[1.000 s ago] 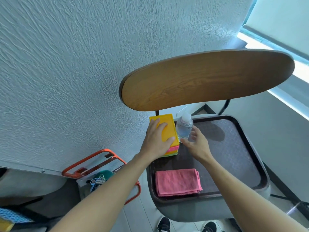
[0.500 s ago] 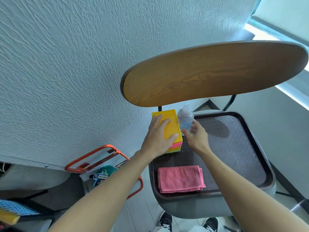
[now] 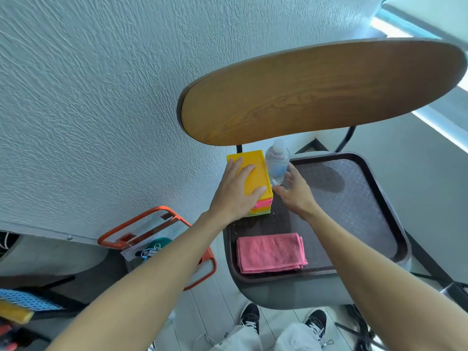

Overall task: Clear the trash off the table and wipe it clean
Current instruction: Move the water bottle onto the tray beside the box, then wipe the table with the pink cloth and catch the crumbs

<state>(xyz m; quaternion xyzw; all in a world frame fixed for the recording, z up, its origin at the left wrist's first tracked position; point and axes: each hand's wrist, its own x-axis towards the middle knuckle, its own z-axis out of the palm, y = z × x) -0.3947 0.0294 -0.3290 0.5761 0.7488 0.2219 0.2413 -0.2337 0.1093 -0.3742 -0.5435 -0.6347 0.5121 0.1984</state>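
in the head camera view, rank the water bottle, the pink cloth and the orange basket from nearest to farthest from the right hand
From the right hand:
1. Water bottle: just ahead of the fingertips, on the tray.
2. Pink cloth: on the tray's near edge.
3. Orange basket: off the tray, on the left.

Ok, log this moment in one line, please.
left hand on stack of trays | right hand open beside bottle | pink cloth folded on tray

Wooden chair back [image 3: 321, 89]; orange-framed cart [image 3: 152, 239] beside textured wall [image 3: 88, 97].
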